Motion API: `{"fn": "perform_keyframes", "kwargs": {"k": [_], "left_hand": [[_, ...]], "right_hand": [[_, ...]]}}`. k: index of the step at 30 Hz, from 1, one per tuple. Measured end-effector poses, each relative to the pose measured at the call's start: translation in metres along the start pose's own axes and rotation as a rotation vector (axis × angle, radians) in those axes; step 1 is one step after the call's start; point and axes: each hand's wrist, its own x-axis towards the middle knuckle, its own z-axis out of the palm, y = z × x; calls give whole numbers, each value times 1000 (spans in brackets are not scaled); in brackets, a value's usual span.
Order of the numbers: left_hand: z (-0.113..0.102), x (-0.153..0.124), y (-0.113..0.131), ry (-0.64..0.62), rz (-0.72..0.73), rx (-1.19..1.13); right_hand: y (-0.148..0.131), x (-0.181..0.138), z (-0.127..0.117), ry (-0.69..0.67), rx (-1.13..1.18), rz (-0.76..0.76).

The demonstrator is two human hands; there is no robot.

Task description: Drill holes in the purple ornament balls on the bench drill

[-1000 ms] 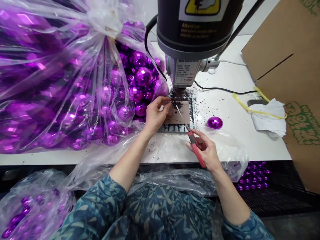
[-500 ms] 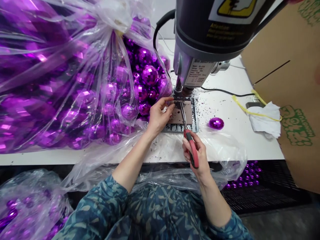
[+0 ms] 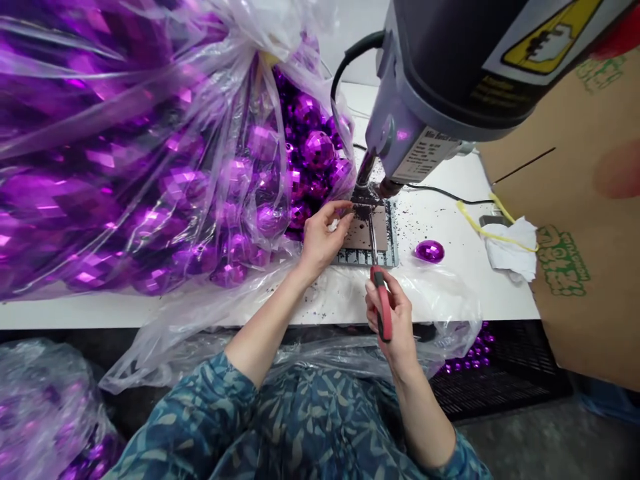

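Grasping the red-and-black handles of a pair of pliers [image 3: 384,310], the right hand [image 3: 403,317] points their slim metal nose away from the body, over a brown board [image 3: 358,238]. Whether the tips of the pliers pinch anything is too small to tell. The left hand [image 3: 324,237] is at the board's left side, thumb and forefinger bent close together by its upper left corner. Something small and white shows in the curl of its fingers, but I cannot tell whether that grip is closed on anything.

The board lies on a slotted metal plate [image 3: 391,259] on the white desk [image 3: 505,303], with one dark hole and many dark crumbs on it. A drill machine [image 3: 440,100] leans into the view above. Right of the plate, a single shiny purple ball [image 3: 429,251] lies on the desk; farther right, a crumpled white cloth [image 3: 513,257] lies near a cardboard box [image 3: 590,227] with green print. To the left, a big clear bag [image 3: 165,193] full of faceted purple balls stands just beside the left hand. Loose clear plastic [image 3: 195,327] spreads over the desk's front edge.
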Motion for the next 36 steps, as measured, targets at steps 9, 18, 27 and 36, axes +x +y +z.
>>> {"fn": "perform_keyframes", "kwargs": {"k": [9, 18, 27, 36], "left_hand": [[-1, -7, -7, -15, 6, 43], [12, -11, 3, -99, -158, -179], [5, -3, 30, -303, -635, -476], [4, -2, 30, -320, -606, -483]], "right_hand": [[0, -2, 22, 60, 22, -28], [19, 2, 57, 150, 102, -117], [32, 7, 75, 169, 146, -169], [35, 9, 79, 167, 161, -181]]}}
